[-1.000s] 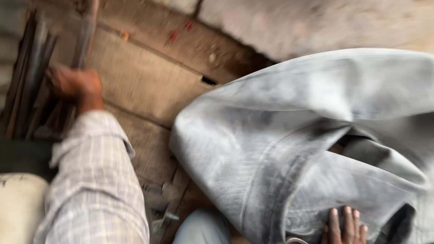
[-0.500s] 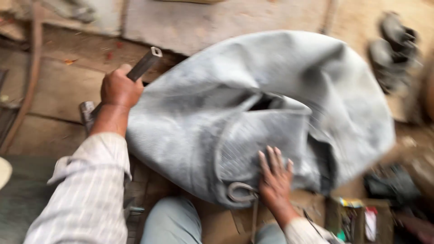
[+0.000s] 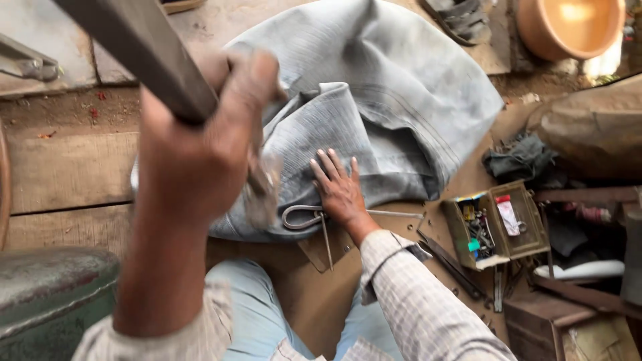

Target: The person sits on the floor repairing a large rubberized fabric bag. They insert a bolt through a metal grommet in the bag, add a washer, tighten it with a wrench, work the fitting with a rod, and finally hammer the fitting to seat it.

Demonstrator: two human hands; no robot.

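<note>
My left hand is raised close to the camera and grips a dark metal hammer-like tool by its handle; the lower end below my fist is blurred. My right hand lies flat, fingers spread, on a folded edge of a large grey rubber tube spread over the wooden floor. A pair of metal scissors rests by my right wrist, at the tube's near edge.
A small open box of tools and bits sits to the right, with dark rags behind it. A clay-coloured bowl stands at top right. A green metal container is at lower left. Wooden planks lie on the left.
My left hand has lifted the tool up toward the camera. My right hand stays pressed on the tube.
</note>
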